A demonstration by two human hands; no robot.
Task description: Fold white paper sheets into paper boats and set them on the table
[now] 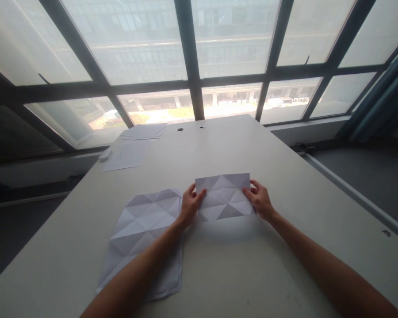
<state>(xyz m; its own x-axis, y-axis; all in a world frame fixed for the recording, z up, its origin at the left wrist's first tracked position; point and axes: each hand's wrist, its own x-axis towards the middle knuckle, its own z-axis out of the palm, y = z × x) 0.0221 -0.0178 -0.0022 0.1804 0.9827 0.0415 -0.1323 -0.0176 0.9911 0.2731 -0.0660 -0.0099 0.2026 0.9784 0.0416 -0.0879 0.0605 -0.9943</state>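
1. Holding creased sheet (223,197) at lower centre of frame.
2. Pinching left edge with left hand (190,205), thumb on front face.
3. Pinching right edge with right hand (261,201), thumb likewise.
4. Extending forearms (318,259) inward from lower left and lower right.

The left forearm (142,269) hides part of the creased paper pile (132,229). Some fingers of the left hand (190,203) and right hand (260,201) disappear behind the held sheet (223,196). The table (235,274) and right forearm (321,269) are cut off nearest us, the curtain (368,112) at right. A dark object (386,232) on the right is too small to name; the building (232,39) outside is hazy.
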